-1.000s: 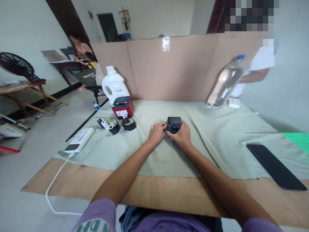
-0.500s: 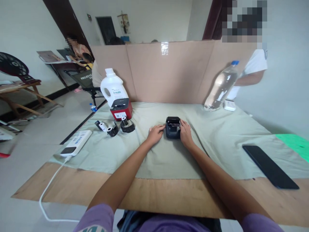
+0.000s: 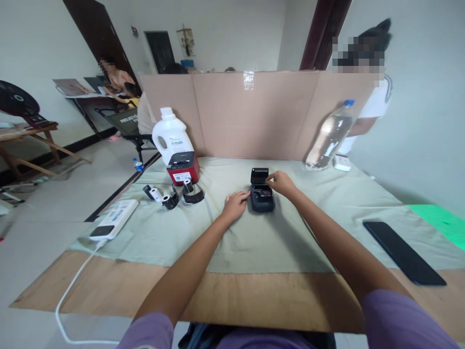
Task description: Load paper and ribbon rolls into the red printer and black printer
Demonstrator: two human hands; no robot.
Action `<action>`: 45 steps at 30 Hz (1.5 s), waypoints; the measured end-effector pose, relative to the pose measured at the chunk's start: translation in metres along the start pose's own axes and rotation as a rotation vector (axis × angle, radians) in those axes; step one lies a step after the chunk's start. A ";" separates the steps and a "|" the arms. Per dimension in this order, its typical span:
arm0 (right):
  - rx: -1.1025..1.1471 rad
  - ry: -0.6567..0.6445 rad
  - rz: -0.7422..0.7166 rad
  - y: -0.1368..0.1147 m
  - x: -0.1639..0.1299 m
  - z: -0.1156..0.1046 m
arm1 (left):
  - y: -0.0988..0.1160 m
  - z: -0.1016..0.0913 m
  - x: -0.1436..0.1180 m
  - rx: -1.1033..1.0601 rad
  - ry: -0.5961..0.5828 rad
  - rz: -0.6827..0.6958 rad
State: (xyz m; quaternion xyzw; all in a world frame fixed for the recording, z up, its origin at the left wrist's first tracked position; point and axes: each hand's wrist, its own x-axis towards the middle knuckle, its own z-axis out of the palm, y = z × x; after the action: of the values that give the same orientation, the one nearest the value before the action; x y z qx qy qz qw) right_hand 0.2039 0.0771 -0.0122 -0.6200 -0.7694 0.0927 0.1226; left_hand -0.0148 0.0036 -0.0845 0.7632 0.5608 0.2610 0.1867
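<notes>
A small black portable printer [image 3: 262,203] sits on the cloth in front of me, its hinged lid [image 3: 259,175] standing up and its inside showing. My left hand [image 3: 235,203] lies on the cloth at the printer's left side, fingers stretched out and fingertips against its edge. With thumb and fingers pinched together, my right hand [image 3: 282,184] is at the lid's right edge; the exact grip is partly hidden. To the left lie several small paper rolls, among them a black-and-white roll [image 3: 169,201] and another with a loose dark strip [image 3: 193,196].
Behind the rolls stand a red box-shaped device [image 3: 184,175] and a white jug [image 3: 172,133]. A white power strip [image 3: 115,218] lies left, a dark phone [image 3: 403,252] right. A water bottle [image 3: 329,138] leans against the cardboard screen [image 3: 254,121]; people are beyond it.
The printer's lid has swung up and back. My right hand has moved from the printer's right side up to the lid's edge. My left hand stays beside the printer.
</notes>
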 end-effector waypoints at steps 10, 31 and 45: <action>-0.129 -0.294 0.023 -0.035 0.015 -0.003 | -0.001 0.000 0.000 0.014 0.004 0.007; 0.078 0.003 -0.219 -0.169 0.057 0.014 | 0.005 -0.002 0.002 0.058 -0.014 -0.010; -0.057 -0.123 -0.177 -0.220 0.114 0.078 | 0.007 -0.012 -0.003 0.055 -0.089 0.022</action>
State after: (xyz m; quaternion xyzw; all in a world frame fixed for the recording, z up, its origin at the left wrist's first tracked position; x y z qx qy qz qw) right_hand -0.0478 0.1420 -0.0137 -0.5460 -0.8295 0.0976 0.0653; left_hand -0.0171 -0.0012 -0.0713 0.7850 0.5506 0.2131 0.1875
